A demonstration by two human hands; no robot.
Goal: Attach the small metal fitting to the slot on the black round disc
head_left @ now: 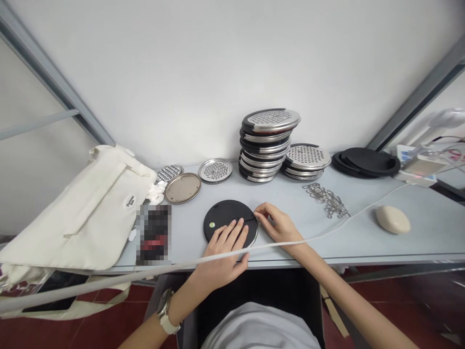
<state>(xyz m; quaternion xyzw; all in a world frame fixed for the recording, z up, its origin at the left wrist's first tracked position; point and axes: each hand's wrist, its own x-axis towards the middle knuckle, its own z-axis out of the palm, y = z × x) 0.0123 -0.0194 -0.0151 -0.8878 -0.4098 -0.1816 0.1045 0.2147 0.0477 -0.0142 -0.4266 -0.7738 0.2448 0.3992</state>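
A round black disc [223, 219] with a small green dot and a metal rim lies flat on the grey table [363, 232]. My left hand [223, 257] rests flat on the disc's near side, fingers stretched out. My right hand [278, 225] is at the disc's right edge, its fingertips pinched together against the rim; what they hold, if anything, is too small to see. A watch sits on my left wrist.
Two stacks of perforated metal discs [267, 145] stand at the back, with black lids [366, 162] to the right. Loose discs [215, 170], a pile of metal clips [327, 198], a beige oval object [392, 219], a white bag [83, 208] and a white cable [145, 274] lie around.
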